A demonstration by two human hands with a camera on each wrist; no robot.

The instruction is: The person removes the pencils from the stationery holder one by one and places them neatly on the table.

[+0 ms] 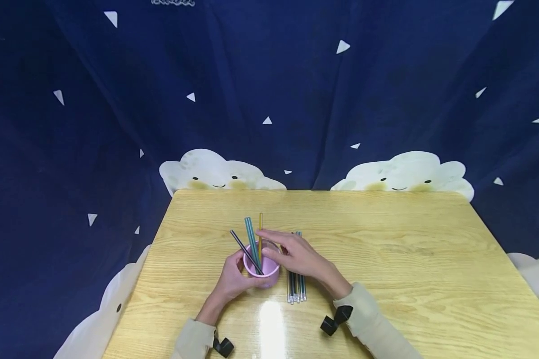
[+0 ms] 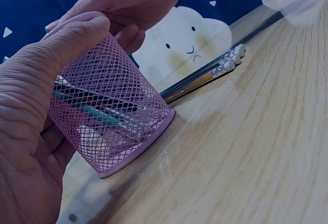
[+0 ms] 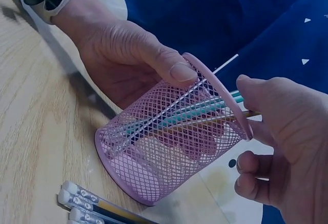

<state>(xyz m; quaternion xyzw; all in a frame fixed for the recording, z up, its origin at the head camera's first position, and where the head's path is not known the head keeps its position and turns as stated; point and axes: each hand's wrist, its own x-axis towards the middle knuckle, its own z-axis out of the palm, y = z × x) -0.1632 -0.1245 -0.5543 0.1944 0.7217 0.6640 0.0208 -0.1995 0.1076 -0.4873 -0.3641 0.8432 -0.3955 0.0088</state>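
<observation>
A pink mesh pencil cup (image 1: pixel 269 269) stands on the table, and my left hand (image 1: pixel 233 277) grips its side, thumb near the rim. Inside the cup lean a dark pencil (image 1: pixel 240 243), teal pencils (image 1: pixel 250 234) and a yellow pencil (image 1: pixel 260 222). At the rim is my right hand (image 1: pixel 298 253), its index finger and thumb spread apart beside the yellow pencil. In the right wrist view, that hand's thumb overlaps the teal pencils' upper ends. Several more pencils (image 1: pixel 297 286) lie side by side right of the cup, white eraser ends (image 3: pixel 72 188) toward me.
The light wooden table (image 1: pixel 408 259) extends to both sides of the hands. Behind it hangs a dark blue curtain (image 1: pixel 269 75) with white triangles and smiling clouds. A black strap (image 1: pixel 337 319) sits on the right sleeve.
</observation>
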